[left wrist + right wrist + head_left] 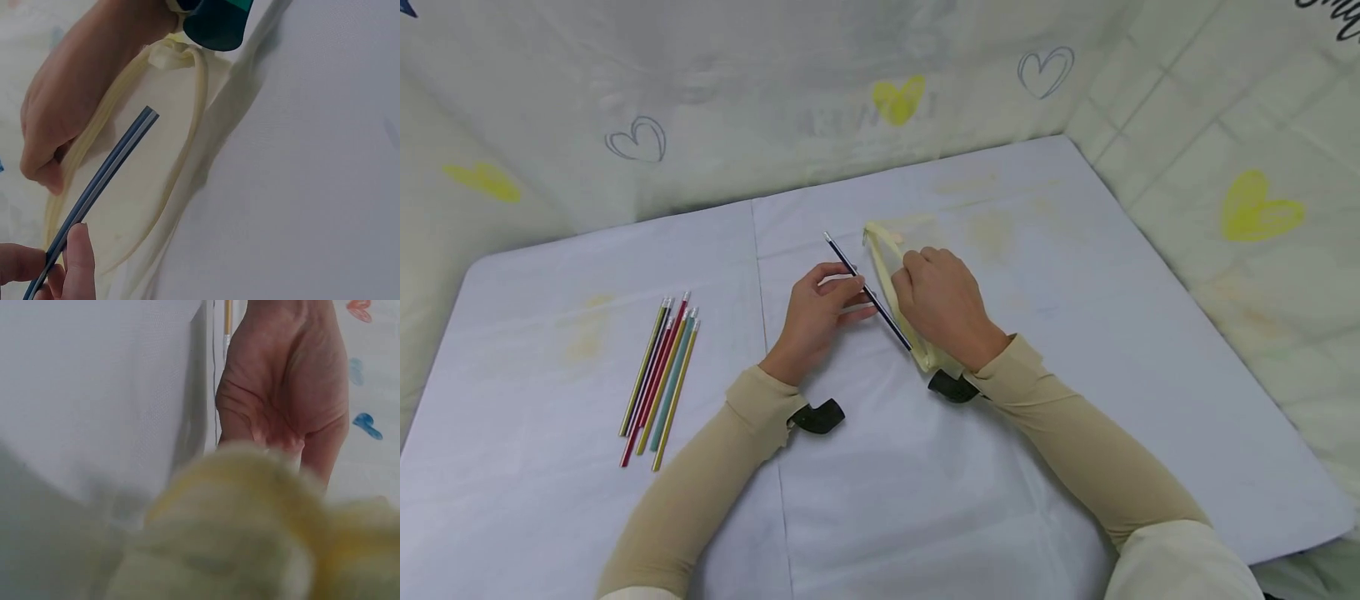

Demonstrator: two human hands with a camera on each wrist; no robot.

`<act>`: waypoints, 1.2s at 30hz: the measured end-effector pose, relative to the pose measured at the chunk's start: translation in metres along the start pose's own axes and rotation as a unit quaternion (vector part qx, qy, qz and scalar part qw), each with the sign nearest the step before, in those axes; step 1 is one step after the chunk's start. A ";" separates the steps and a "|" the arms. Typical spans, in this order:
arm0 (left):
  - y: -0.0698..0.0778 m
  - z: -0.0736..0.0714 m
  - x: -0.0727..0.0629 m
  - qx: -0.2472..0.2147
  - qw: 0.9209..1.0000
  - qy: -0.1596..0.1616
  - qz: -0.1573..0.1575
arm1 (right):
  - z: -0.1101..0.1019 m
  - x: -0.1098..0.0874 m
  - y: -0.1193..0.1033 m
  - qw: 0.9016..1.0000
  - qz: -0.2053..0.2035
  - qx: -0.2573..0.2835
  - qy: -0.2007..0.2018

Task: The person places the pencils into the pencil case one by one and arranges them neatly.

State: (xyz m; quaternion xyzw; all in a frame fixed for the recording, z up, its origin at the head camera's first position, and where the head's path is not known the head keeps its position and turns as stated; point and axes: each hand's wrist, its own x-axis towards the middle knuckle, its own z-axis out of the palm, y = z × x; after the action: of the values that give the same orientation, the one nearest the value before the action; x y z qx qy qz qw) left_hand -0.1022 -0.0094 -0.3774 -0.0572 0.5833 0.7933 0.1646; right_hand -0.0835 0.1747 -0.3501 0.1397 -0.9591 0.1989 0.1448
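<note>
My left hand (pixel 815 321) pinches a dark blue and silver striped pencil (pixel 886 315) between thumb and fingers. The pencil slants, its lower end over the mouth of a pale yellow zippered pouch (pixel 887 287). With curled fingers, my right hand (pixel 947 304) grips the pouch's far edge, and the mouth gapes. In the left wrist view, the flat end of the pencil (pixel 113 169) lies between the two sides of the pouch's rim (pixel 201 81). A blurred pouch (pixel 212 550) fills the lower right wrist view, hiding the left fingertips (pixel 281 381).
A loose bundle of several pencils (pixel 676 396), yellow, red, teal and dark, lies on the white-covered table (pixel 865 517) at left. Hanging cloth (pixel 737 83) with printed hearts borders the far side. Black wrist mounts (pixel 818 417) stick out under both sleeves.
</note>
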 end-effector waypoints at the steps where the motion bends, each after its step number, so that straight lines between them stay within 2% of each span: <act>1: -0.001 0.003 0.001 -0.002 1.000 -0.001 -0.002 | 0.000 0.000 0.000 1.000 0.000 -0.001 -0.001; 10: -0.011 0.021 0.006 -0.010 1.000 -0.025 -0.011 | -0.001 0.000 0.001 1.000 -0.010 -0.007 0.010; 15: -0.015 0.026 0.009 0.020 0.999 -0.028 -0.014 | 0.001 0.000 0.002 1.000 -0.021 -0.014 0.007; 23: -0.014 0.032 0.011 0.082 0.996 -0.017 -0.040 | 0.002 0.000 0.003 0.998 -0.048 -0.029 0.014; 30: -0.012 0.035 0.010 0.130 0.991 -0.014 -0.034 | 0.000 0.001 0.001 0.999 -0.036 -0.025 -0.003; 36: -0.010 0.036 0.009 0.127 0.991 -0.021 -0.028 | -0.002 0.000 0.004 0.999 -0.028 -0.028 0.000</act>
State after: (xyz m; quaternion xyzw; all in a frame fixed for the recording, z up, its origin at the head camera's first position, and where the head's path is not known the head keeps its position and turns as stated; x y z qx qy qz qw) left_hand -0.1036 0.0292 -0.3774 -0.0351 0.6743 0.7086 0.2048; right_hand -0.0842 0.1790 -0.3497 0.1624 -0.9600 0.1676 0.1545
